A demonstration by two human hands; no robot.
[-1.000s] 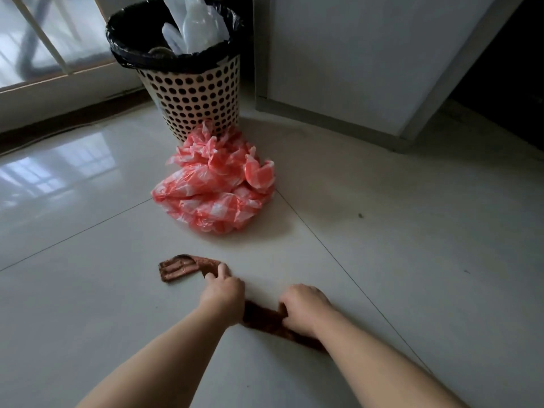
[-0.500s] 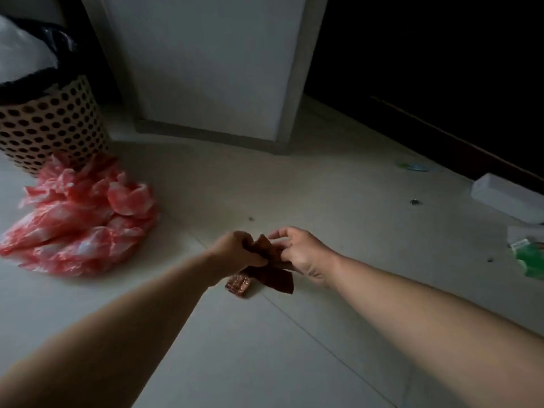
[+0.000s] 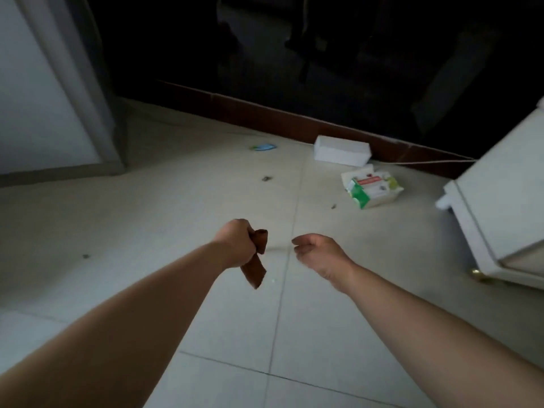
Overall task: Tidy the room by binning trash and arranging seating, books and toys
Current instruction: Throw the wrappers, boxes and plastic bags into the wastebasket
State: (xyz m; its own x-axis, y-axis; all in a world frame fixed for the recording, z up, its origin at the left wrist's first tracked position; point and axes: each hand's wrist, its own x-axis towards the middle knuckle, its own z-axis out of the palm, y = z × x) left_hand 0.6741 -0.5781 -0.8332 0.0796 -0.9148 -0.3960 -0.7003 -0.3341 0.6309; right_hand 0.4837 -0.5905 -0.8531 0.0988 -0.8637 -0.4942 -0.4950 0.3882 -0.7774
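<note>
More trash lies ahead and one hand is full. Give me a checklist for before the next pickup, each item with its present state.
1. Wrapper secure in left hand: ok, fingers curled round it, its tail hanging below the fist.
2. Right hand free: ok, holds nothing.
3. Next trash in sight: ok, carton on the floor ahead right, white box beyond it.
4. Way to the carton: ok, bare tile, only specks.
5. Bin in sight: not ok, out of frame.
6. Carton empty: cannot tell.
</note>
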